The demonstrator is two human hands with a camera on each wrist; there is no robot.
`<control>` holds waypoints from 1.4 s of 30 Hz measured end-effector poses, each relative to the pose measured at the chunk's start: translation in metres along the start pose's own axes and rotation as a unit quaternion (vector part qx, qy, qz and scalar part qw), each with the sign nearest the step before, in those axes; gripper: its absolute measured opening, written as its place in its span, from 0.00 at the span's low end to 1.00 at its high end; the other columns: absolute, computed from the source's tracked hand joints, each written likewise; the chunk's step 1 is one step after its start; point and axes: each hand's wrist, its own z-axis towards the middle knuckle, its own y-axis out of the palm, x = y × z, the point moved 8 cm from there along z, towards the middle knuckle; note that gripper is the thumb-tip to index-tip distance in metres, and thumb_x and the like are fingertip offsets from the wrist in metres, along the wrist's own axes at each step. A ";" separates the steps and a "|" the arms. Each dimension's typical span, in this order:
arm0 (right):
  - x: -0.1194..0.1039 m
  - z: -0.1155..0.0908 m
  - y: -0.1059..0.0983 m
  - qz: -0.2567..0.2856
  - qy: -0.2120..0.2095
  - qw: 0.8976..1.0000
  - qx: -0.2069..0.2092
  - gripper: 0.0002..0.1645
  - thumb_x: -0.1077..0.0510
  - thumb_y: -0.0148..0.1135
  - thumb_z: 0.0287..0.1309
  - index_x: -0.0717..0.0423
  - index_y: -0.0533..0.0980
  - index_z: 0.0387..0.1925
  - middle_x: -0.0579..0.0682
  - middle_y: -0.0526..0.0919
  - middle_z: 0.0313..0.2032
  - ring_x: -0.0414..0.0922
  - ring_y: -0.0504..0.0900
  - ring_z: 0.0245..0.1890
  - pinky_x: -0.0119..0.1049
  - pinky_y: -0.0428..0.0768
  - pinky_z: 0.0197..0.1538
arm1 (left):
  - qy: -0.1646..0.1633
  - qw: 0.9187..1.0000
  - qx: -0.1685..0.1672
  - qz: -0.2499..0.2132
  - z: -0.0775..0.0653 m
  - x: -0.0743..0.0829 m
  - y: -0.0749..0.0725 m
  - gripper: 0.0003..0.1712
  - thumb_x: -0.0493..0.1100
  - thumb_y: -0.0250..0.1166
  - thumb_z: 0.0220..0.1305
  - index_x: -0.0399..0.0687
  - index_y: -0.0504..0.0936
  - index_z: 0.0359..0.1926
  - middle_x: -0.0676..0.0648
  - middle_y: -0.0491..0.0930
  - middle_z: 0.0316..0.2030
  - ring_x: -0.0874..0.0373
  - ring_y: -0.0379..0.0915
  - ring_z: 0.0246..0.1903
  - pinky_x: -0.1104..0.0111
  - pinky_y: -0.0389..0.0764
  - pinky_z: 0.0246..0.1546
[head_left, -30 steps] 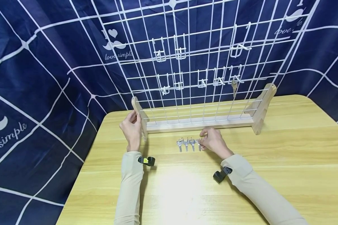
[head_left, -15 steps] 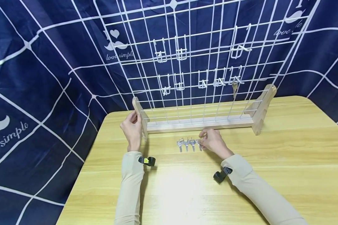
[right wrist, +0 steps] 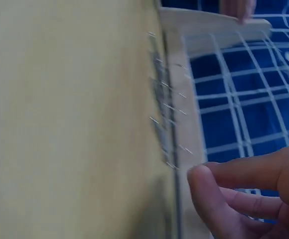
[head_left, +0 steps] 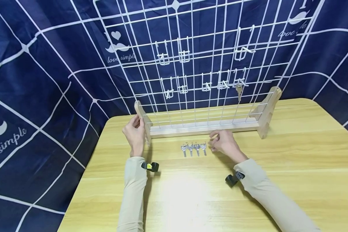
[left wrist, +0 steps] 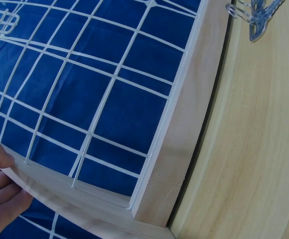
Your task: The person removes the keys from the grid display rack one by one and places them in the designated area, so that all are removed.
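My left hand [head_left: 134, 133] pinches the left wooden end of the rack stand [head_left: 141, 113]; in the left wrist view, its thumb and fingers [left wrist: 7, 201] lie on both sides of that wooden piece. Several silver keys [head_left: 197, 148] with small rings lie in a row on the table before the stand's base bar. My right hand [head_left: 227, 143] is just right of the row, apart from the last key [head_left: 203, 148]. Its thumb [right wrist: 204, 189] and forefinger come together at the tips, with nothing seen between them. A brass-coloured key [head_left: 239, 92] hangs from a rack hook.
The white wire grid [head_left: 192, 74] rises from the wooden base bar [head_left: 203, 127] and carries several white wire hooks [head_left: 206, 86] in two rows. Behind and beside the table [head_left: 301, 154] hangs a dark blue cloth [head_left: 46, 112] with white lines.
My right hand has drawn back to the right from the last key, which now shows whole in the row. The left hand stays on the stand. The head view has shifted slightly.
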 end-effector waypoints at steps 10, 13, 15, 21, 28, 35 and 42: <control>-0.032 -0.021 -0.085 -0.058 -0.128 0.977 0.158 0.12 0.65 0.66 0.55 0.69 0.81 0.40 0.60 0.86 0.28 0.39 0.84 0.19 0.28 0.81 0.30 | -0.005 1.000 0.004 0.010 0.001 0.000 -0.002 0.13 0.32 0.65 0.59 0.32 0.85 0.45 0.36 0.84 0.38 0.46 0.85 0.37 0.61 0.85 0.39; -0.040 -0.027 -0.102 -0.038 -0.139 0.971 0.192 0.13 0.62 0.66 0.56 0.69 0.82 0.39 0.63 0.86 0.30 0.28 0.80 0.18 0.20 0.77 0.30 | -0.005 1.000 0.004 0.010 0.001 0.001 -0.002 0.12 0.32 0.65 0.59 0.32 0.85 0.45 0.36 0.84 0.38 0.46 0.85 0.36 0.61 0.85 0.39; -0.047 -0.030 -0.113 -0.015 -0.156 0.964 0.213 0.13 0.62 0.66 0.56 0.70 0.82 0.39 0.66 0.85 0.31 0.23 0.78 0.19 0.18 0.77 0.26 | -0.003 1.000 0.003 0.009 0.001 0.001 -0.002 0.12 0.31 0.65 0.59 0.32 0.85 0.45 0.36 0.85 0.38 0.47 0.85 0.36 0.61 0.85 0.39; -0.070 -0.040 -0.143 -0.009 -0.187 0.934 0.305 0.15 0.58 0.72 0.51 0.66 0.84 0.38 0.49 0.87 0.27 0.17 0.74 0.21 0.15 0.66 0.45 | -0.001 1.000 0.001 0.006 0.002 0.002 -0.001 0.13 0.31 0.65 0.59 0.31 0.84 0.45 0.36 0.85 0.38 0.47 0.85 0.36 0.61 0.85 0.39; -0.086 -0.040 -0.159 -0.025 -0.186 0.924 0.333 0.22 0.51 0.75 0.48 0.61 0.84 0.41 0.52 0.88 0.32 0.14 0.72 0.24 0.27 0.63 0.53 | -0.001 1.000 0.002 0.003 0.002 0.000 -0.001 0.13 0.31 0.65 0.58 0.31 0.84 0.45 0.35 0.84 0.38 0.46 0.85 0.36 0.61 0.85 0.39; -0.096 -0.032 -0.161 -0.022 -0.197 0.924 0.326 0.20 0.53 0.73 0.51 0.62 0.84 0.42 0.55 0.87 0.35 0.14 0.71 0.25 0.33 0.57 0.57 | 0.000 1.000 0.001 0.002 0.000 0.001 -0.002 0.13 0.31 0.65 0.58 0.30 0.84 0.45 0.35 0.84 0.38 0.46 0.84 0.37 0.60 0.85 0.39; -0.102 -0.028 -0.163 -0.007 -0.209 0.917 0.340 0.17 0.56 0.71 0.53 0.64 0.83 0.42 0.60 0.87 0.36 0.15 0.72 0.24 0.21 0.66 0.44 | 0.001 1.000 -0.002 0.003 -0.001 0.000 -0.002 0.13 0.31 0.65 0.59 0.31 0.84 0.45 0.36 0.84 0.39 0.46 0.84 0.37 0.59 0.85 0.40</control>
